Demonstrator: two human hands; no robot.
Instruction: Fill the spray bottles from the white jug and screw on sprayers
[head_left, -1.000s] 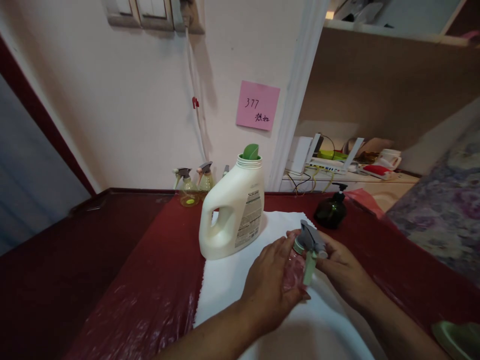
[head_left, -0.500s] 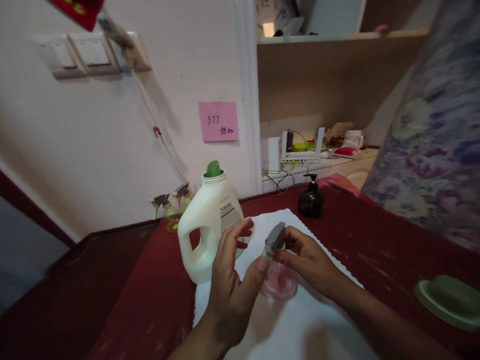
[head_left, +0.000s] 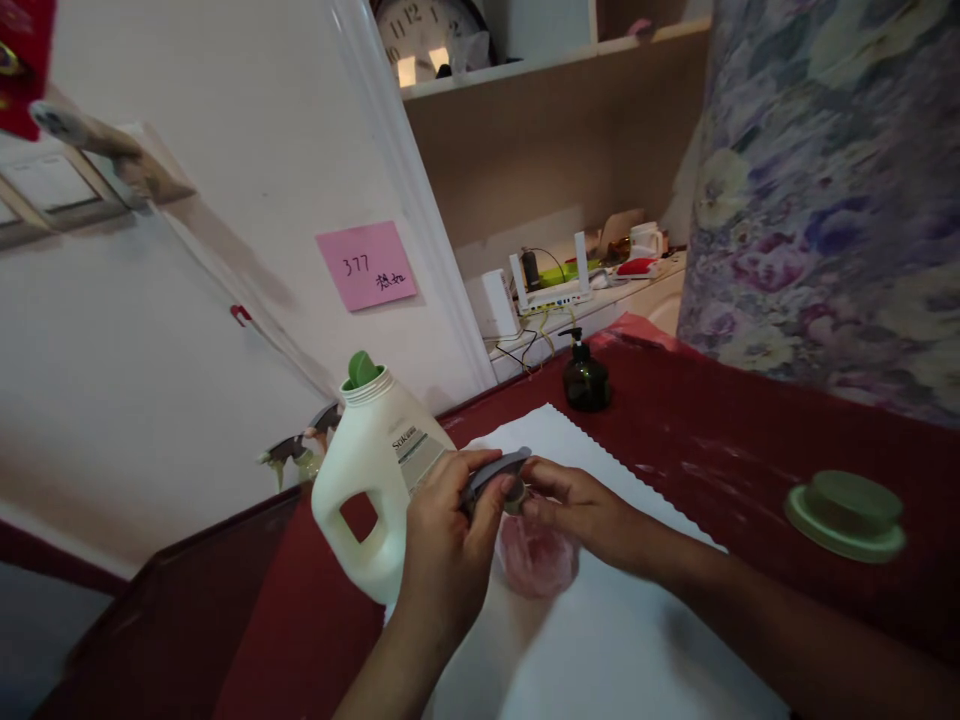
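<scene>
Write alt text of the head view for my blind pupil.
Left hand and right hand hold a pink spray bottle at its grey head, over white cloth on a red table; a cream jug stands left, a dark pump bottle behind.

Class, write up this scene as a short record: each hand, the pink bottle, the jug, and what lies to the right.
Left hand: gripping the grey spray head
Right hand: fingers on the spray head too
Pink bottle: below the spray head, over the white cloth
Jug: upright, green spout in its mouth
Right: green lid on the red table
</scene>
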